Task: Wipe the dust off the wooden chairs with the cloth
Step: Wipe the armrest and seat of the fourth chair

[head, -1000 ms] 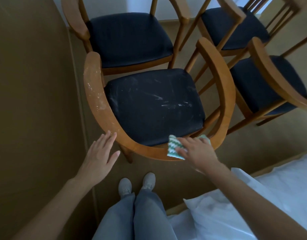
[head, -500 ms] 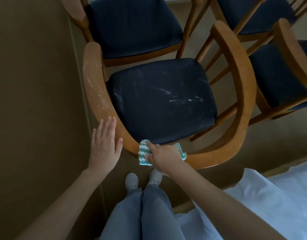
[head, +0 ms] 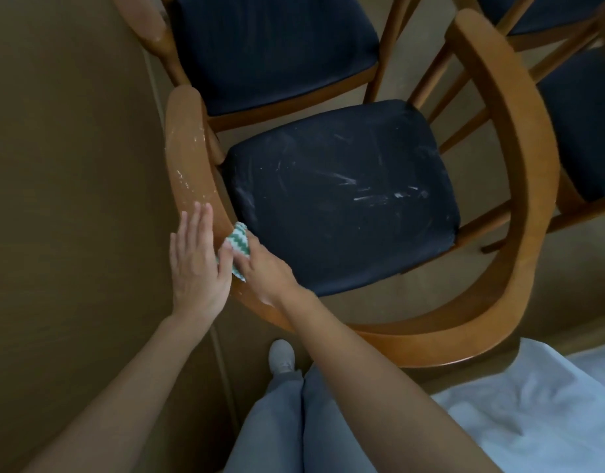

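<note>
Dim, soft indoor light, faint sheen on wood, slight motion blur, wide-angle bending at edges.

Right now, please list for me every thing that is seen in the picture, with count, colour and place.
wooden chairs: four at least partly in view, brown frames, nearest in centre, others beyond it and at right
seat cushions: four, dark navy; nearest one streaked with white dust
cloth: one, green and white zigzag, on nearest chair's left rail
white sheet: one, bottom right
floor: brown
shoe: one visible, light grey, bottom centre
trousers: grey
left hand: flat, open, on the rail
right hand: grip on cloth
</note>
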The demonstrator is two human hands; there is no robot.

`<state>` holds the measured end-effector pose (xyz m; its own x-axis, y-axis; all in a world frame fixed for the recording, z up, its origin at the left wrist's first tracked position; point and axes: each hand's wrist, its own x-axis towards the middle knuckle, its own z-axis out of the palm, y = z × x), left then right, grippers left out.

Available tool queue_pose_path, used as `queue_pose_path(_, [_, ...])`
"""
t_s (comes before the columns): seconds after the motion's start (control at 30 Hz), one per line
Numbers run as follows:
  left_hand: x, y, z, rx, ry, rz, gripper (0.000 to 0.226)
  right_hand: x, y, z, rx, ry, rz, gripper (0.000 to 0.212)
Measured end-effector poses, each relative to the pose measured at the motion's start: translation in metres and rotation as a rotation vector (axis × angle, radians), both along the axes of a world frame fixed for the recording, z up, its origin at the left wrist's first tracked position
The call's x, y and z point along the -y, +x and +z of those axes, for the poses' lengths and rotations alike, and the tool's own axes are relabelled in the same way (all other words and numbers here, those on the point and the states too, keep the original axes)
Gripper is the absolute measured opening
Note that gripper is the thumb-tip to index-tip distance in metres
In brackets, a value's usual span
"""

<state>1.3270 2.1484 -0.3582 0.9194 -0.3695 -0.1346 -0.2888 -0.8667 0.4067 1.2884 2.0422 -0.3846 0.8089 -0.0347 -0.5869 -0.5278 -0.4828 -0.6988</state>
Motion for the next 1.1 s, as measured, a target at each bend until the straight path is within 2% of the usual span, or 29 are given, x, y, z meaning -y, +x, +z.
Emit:
queue_pose_path(0.1, [0.000, 0.008, 0.002, -0.021, 0.008, 0.009, 0.058, 0.014, -0.010, 0.011, -0.056, 0.027, 0.105, 0.059])
queue_pose_path(0.27, [0.005, 0.004, -0.005, -0.042, 0.018, -0.160, 0.054, 0.061, -0.072, 0.031, -0.238, -0.106, 0.523, 0.052])
queue_pose_path(0.43, [0.014, -0.024, -0.016, -0.058, 0.045, -0.499, 0.050, 0.135, -0.118, 0.073, -0.492, -0.272, 0.623, 0.056])
queue_pose_path(0.5, [0.019, -0.033, -0.018, -0.041, 0.097, -0.600, 0.049, 0.169, -0.129, 0.093, -0.600, -0.291, 0.577, 0.055])
queue_pose_path(0.57, [0.024, -0.041, -0.020, -0.020, 0.127, -0.673, 0.049, 0.193, -0.137, 0.108, -0.629, -0.344, 0.535, 0.053])
queue_pose_path(0.7, [0.029, -0.055, -0.024, -0.033, 0.165, -0.724, 0.051, 0.191, -0.142, 0.117, -0.559, -0.464, 0.602, 0.051])
queue_pose_path(0.83, [0.026, -0.054, -0.023, -0.056, 0.148, -0.663, 0.063, 0.145, -0.124, 0.089, -0.509, -0.306, 0.617, 0.051])
queue_pose_path(0.9, [0.020, -0.050, -0.023, -0.057, 0.124, -0.614, 0.061, 0.117, -0.105, 0.064, -0.506, -0.191, 0.602, 0.052])
queue_pose_path(1.03, [-0.001, -0.028, -0.022, -0.079, 0.027, -0.417, 0.057, 0.063, -0.056, 0.019, -0.454, 0.150, 0.400, 0.058])
queue_pose_path(1.1, [-0.009, -0.016, -0.017, -0.058, 0.027, -0.358, 0.058, 0.048, -0.041, 0.015, -0.433, 0.183, 0.307, 0.061])
